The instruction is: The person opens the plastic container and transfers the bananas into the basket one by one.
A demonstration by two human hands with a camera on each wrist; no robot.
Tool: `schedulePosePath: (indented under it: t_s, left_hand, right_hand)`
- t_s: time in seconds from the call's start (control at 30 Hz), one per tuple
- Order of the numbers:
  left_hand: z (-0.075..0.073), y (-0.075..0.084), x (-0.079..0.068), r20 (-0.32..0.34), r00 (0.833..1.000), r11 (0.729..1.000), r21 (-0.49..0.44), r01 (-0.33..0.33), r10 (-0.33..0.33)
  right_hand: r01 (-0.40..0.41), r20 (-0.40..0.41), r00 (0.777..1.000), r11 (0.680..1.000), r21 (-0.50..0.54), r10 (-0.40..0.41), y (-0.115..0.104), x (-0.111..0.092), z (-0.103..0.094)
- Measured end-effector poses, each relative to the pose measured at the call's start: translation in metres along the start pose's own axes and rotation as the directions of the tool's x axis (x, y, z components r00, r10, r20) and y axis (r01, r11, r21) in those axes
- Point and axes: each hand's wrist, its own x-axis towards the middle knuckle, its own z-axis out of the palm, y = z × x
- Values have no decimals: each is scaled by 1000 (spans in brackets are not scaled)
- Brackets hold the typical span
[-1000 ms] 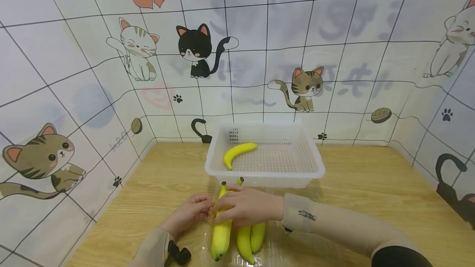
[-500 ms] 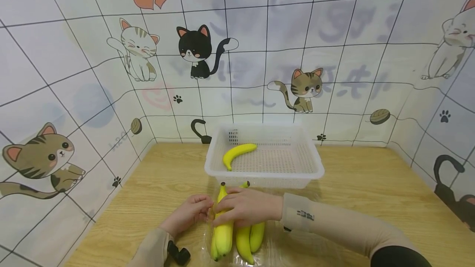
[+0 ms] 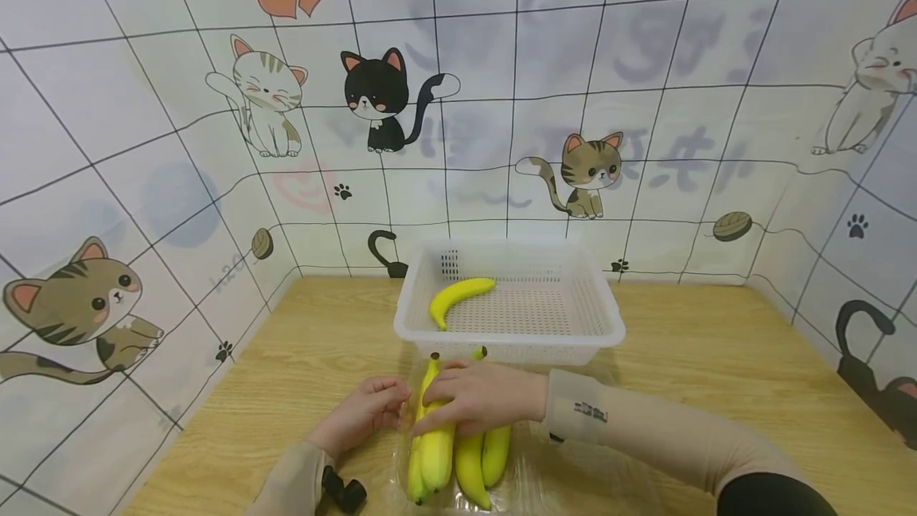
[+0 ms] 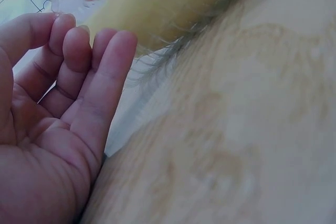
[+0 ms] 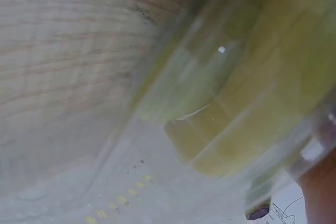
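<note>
Head view: a smooth, plump yellow banana lies under the right hand, whose curled fingers grip it, beside a slimmer banana in a clear, thin plastic tray. The left hand pinches the tray's edge. Two curved bananas lie alongside; beyond, a white perforated plastic basket stands on the wood-grain tabletop.

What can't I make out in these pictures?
Head view: the right hand hides the middles of the bananas.
Head view: the clear tray is cut off by the bottom edge.
Left wrist view: whether the left hand pinches the tray's rim is too small to tell.
Right wrist view: blur and plastic soften the bananas; the right edge cuts off most of the right hand.
</note>
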Motion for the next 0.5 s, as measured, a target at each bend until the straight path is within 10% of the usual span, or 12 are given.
schedulePosePath:
  t_s: [0.5]
  left_hand:
    - [-1,0,0,47,999,1000,3,-22,22]
  right_hand:
    - [25,-70,997,999,22,-24,-1,11,6]
